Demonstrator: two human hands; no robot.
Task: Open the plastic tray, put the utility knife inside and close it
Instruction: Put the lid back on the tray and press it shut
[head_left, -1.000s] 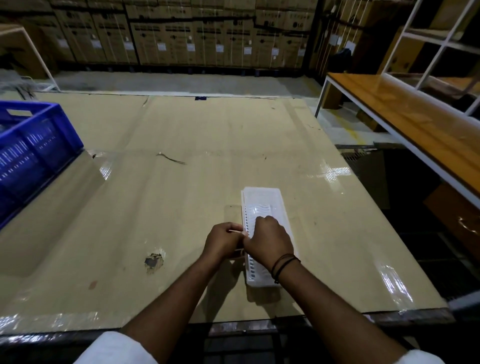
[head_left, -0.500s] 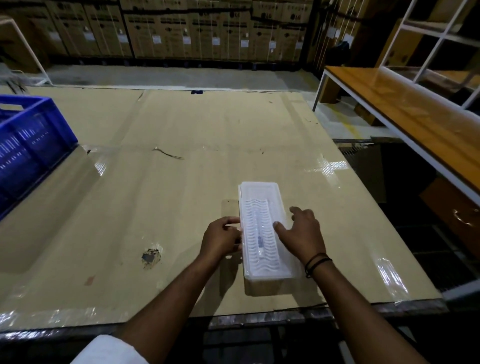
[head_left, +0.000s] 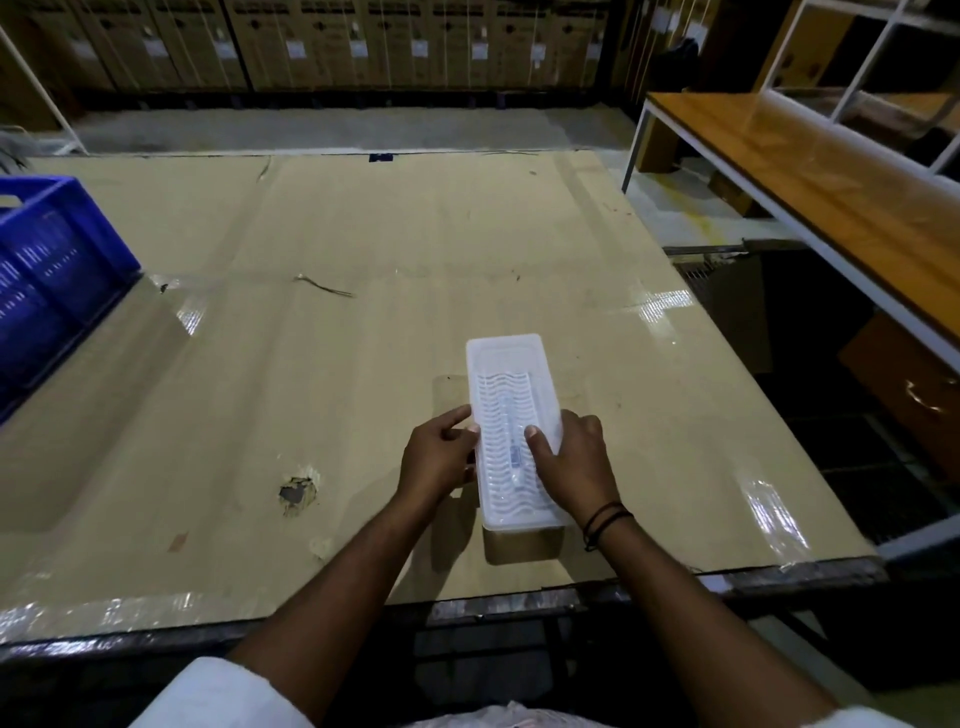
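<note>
Tray: the white plastic tray (head_left: 511, 395) lies lengthwise on your table (head_left: 363, 338), towards the near right part, its long axis running from near to far. Its translucent lid with a wavy ribbed pattern sits over it.
Knife: a slim shape shows faintly through the lid along the middle of the tray; you can take it for the utility knife (head_left: 511, 452), though its details are too dim to tell.
Left hand: your left hand (head_left: 439, 457) grasps the tray's left long edge, thumb on top at the rim, fingers curled down the side.
Right hand: your right hand (head_left: 574, 460) grips the right long edge, thumb pressed flat on the lid, the other fingers wrapped round the far right side. A dark band (head_left: 602, 522) circles that wrist.
Table surface: cardboard under glossy tape, with a torn hole (head_left: 296, 493) to the near left of the tray and a thin dark strand (head_left: 322, 286) lying farther off.
Crate: a blue crate (head_left: 47, 280) stands at the left edge, well apart from the tray.
Background: stacked cartons (head_left: 363, 41) line the far wall; a wooden bench (head_left: 831, 176) with a white frame stands to the right.
</note>
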